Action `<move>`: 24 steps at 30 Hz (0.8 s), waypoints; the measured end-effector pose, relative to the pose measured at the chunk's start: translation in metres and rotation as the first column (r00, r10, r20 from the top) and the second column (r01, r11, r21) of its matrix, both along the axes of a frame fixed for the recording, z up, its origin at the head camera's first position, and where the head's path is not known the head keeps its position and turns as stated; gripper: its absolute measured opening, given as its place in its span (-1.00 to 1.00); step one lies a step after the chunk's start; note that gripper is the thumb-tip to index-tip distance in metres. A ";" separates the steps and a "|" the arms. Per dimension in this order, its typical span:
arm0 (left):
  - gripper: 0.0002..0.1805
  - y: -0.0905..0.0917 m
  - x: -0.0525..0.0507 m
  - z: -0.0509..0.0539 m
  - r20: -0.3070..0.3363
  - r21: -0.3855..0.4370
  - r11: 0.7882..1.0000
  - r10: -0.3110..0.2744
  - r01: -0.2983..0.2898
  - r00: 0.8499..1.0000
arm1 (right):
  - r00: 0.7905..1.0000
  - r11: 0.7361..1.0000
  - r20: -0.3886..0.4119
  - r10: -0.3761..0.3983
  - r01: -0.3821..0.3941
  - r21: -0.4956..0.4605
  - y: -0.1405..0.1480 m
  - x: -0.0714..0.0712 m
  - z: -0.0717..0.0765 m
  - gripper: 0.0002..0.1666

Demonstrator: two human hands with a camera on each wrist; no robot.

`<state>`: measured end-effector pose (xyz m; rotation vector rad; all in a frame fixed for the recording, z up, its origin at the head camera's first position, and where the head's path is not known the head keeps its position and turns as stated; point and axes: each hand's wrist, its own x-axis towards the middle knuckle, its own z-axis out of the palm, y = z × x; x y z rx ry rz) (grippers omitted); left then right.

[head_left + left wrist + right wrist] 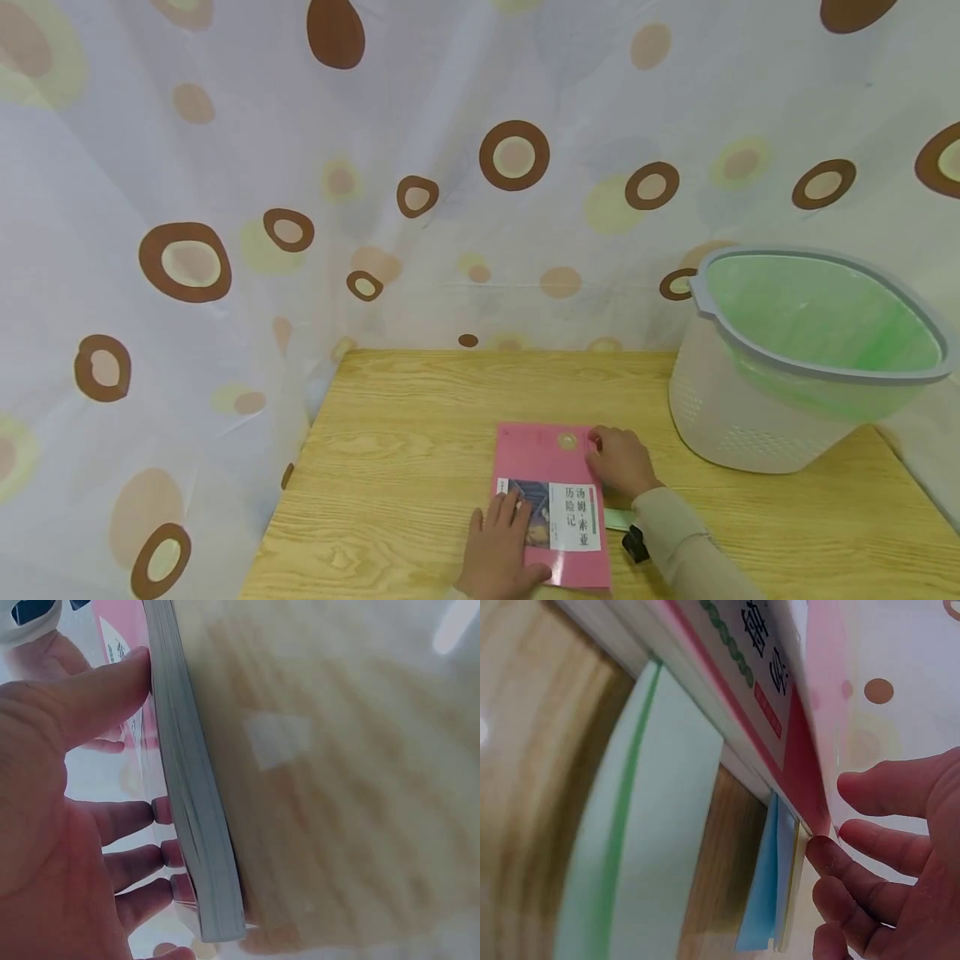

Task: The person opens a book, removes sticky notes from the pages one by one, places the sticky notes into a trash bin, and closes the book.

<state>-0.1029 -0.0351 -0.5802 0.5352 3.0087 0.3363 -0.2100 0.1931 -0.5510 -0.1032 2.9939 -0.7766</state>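
Two hands are set apart on one pink book (557, 507); book is laid on the wood-grain table (405, 467), near side; left hand (497, 546) is rested on the cover, fingers spread; far right corner is touched by right hand (622, 462), pinch cannot be told; green tab (664, 795) is seen at right edge; basket (738, 417) is placed farther right.

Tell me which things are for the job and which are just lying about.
Probably for the job:
pink Tom Sawyer book, under the left hand
green paper slip, at the book's edge
blue paper slip

Probably just about:
grey-rimmed laundry basket
spotted sheet
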 end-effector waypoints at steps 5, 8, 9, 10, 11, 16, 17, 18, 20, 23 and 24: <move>-0.02 0.000 -0.012 -0.004 -0.038 0.024 0.999 0.025 -0.024 0.999 | 0.999 1.000 -0.032 -0.013 0.014 0.027 -0.008 -0.016 -0.003 -0.53; -0.03 -0.002 -0.022 -0.003 -0.024 0.069 0.997 0.044 -0.042 0.999 | 0.999 0.999 -0.028 -0.031 0.031 0.027 -0.013 -0.026 -0.010 -0.48; -0.03 -0.002 -0.026 -0.003 -0.014 0.085 0.995 0.049 -0.047 0.999 | 0.999 0.999 -0.026 -0.038 0.039 0.024 -0.014 -0.029 -0.012 -0.46; -0.03 -0.003 -0.030 -0.003 -0.004 0.098 0.994 0.053 -0.052 0.999 | 0.999 0.999 -0.024 -0.046 0.046 0.023 -0.015 -0.031 -0.014 -0.44; -0.03 -0.003 -0.034 -0.002 0.007 0.110 0.992 0.055 -0.056 0.998 | 0.998 0.998 -0.023 -0.055 0.055 0.019 -0.017 -0.034 -0.015 -0.42; -0.01 -0.002 -0.050 0.003 0.070 0.152 0.986 0.065 -0.074 0.995 | 0.994 0.995 -0.034 -0.100 0.099 -0.004 -0.022 -0.041 -0.017 -0.36; -0.01 -0.001 -0.052 0.005 0.086 0.159 0.984 0.069 -0.082 0.994 | 0.994 0.995 -0.035 -0.104 0.104 -0.006 -0.022 -0.042 -0.017 -0.36; 0.00 0.000 -0.053 0.007 0.099 0.160 0.983 0.073 -0.088 0.992 | 0.993 0.994 -0.037 -0.109 0.109 -0.002 -0.023 -0.043 -0.017 -0.37; 0.00 0.002 -0.056 0.009 0.125 0.162 0.982 0.080 -0.100 0.989 | 0.991 0.992 -0.044 -0.126 0.126 0.019 -0.023 -0.044 -0.016 -0.39; -0.01 0.004 -0.058 0.010 0.137 0.159 0.981 0.091 -0.113 0.986 | 0.984 0.983 -0.085 -0.157 0.164 0.078 -0.024 -0.046 -0.017 -0.46; -0.01 0.004 -0.059 0.010 0.134 0.158 0.981 0.093 -0.114 0.987 | 0.981 0.980 -0.106 -0.165 0.175 0.094 -0.024 -0.047 -0.018 -0.49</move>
